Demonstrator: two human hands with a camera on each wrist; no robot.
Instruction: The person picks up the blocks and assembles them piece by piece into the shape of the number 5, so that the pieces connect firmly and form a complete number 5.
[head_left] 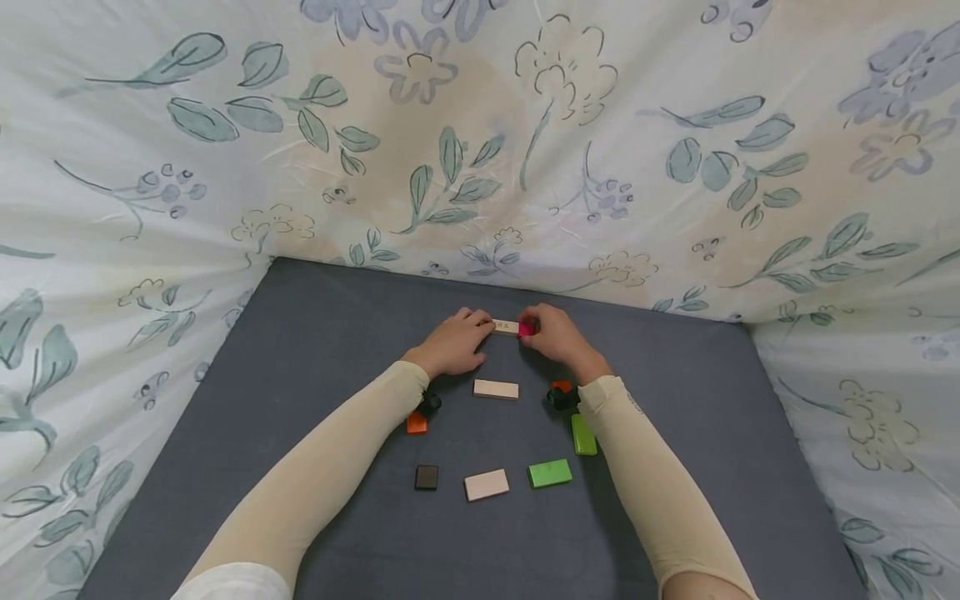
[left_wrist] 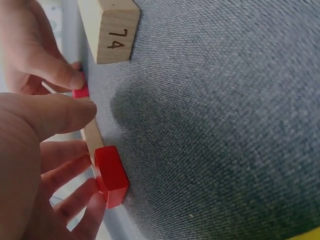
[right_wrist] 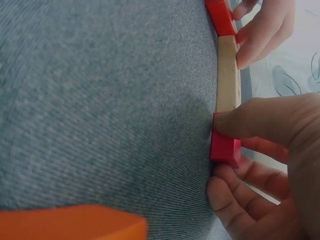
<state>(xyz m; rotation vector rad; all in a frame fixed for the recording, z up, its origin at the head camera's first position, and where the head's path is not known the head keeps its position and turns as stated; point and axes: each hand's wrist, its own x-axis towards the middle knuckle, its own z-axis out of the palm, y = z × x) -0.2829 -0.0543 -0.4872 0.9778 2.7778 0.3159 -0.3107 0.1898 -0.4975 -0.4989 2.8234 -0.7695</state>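
Near the back of the grey mat, three blocks stand end to end in a row: a red block, a wooden block with writing on it, and a magenta block. My left hand lies at the row's left end, its fingertips touching the far side of the red and wooden blocks while the thumb stays off them. From the head, that hand covers the red block. My right hand pinches the magenta block at the right end, thumb on its near face, fingers behind.
A wooden block marked 74 lies just nearer. Orange blocks are partly hidden by the wrists. Two green blocks, a pale block and a dark block lie closer in. A floral curtain borders the mat.
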